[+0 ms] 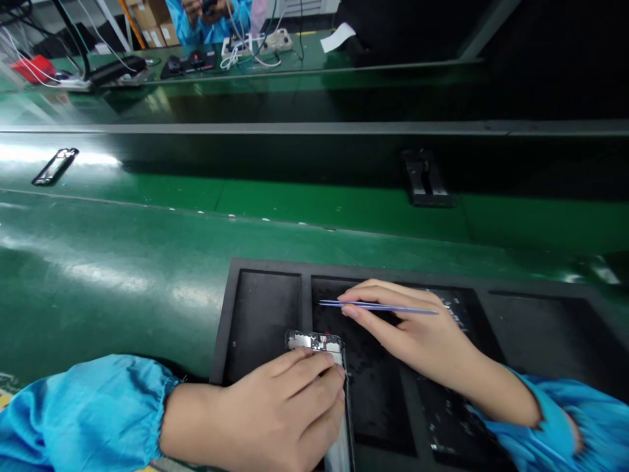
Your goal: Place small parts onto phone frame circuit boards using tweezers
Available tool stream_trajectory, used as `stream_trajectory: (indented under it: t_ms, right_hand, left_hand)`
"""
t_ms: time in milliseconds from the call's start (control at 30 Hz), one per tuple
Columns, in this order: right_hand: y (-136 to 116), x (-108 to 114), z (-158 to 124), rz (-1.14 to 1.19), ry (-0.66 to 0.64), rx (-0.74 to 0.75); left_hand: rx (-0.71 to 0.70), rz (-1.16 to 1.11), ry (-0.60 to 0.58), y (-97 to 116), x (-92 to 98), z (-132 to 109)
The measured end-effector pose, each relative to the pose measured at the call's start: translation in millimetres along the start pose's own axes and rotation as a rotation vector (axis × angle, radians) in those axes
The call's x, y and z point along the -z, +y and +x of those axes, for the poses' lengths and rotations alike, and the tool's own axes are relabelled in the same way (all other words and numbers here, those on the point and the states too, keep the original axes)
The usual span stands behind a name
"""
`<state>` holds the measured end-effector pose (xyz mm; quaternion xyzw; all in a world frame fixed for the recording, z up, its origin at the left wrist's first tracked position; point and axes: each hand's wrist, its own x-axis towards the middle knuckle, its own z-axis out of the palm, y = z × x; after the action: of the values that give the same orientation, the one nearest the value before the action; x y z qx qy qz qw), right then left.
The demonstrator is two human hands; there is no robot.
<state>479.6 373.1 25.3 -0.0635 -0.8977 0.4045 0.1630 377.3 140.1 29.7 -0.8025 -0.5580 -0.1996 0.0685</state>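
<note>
Green bench (98,262) carries our black tray (306,314), whose shallow recesses seem meant to keep work from sliding. Across its left divider lies an opened phone (314,341), which our left hand (280,410) presses down, fingers curled over the edge to steady it, while our right hand (413,334) pinches slim blue tweezers (378,307) just beyond it, ready for fine handling.

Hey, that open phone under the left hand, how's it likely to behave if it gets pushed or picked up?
The open smartphone housing under the left hand looks flat and rigid, so it probably won't roll. Its exposed board parts look fragile. On the dark mat it may resist sliding, though its thin edge could be awkward to grip.
</note>
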Motion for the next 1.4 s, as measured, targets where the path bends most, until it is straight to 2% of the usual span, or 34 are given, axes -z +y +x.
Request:
stream_trajectory:
  t_ms: [300,400,500,600,733,900,1133,1233,1333,1400]
  right_hand:
    - [3.8,1.8,0.8,0.044,-0.009,0.107]
    - [-9.6,5.2,0.0,0.042,0.068,0.035]
    - [-33.3,4.9,1.0,0.023,0.121,0.000]
    - [-50.4,-3.2,5.9,-0.058,0.098,0.119]
    - [-46.8,-18.3,13.7,-0.076,0.147,0.273]
    - [-34.3,-23.8,15.1,-0.076,0.112,0.324]
    - [-34.6,-22.6,12.4,-0.104,0.060,0.296]
    - [-31.3,-20.2,13.0,-0.081,0.019,0.292]
    - [-27.8,-15.2,15.9,-0.036,-0.055,0.293]
    - [-26.6,-11.5,18.8,0.019,-0.119,0.261]
  left_hand:
    - [0.030,-0.030,0.033,0.4,-1.7,1.1]
    - [0.031,-0.035,0.050,1.8,-5.1,-1.2]
    - [-0.008,-0.060,0.031,2.8,-8.7,-2.8]
    - [-0.021,-0.092,-0.004,3.5,-11.8,-3.1]
    - [-0.001,-0.097,-0.002,4.3,-14.5,-3.4]
    - [-0.003,-0.100,-0.003,2.8,-13.3,-3.7]
    - [-0.001,-0.086,0.017,2.1,-8.6,0.0]
    - [-0.027,-0.053,0.122,-2.2,-0.3,0.1]
    - [0.043,0.017,0.231,-16.2,10.1,-2.1]
    - [0.139,0.074,0.203,-29.3,14.4,-3.3]
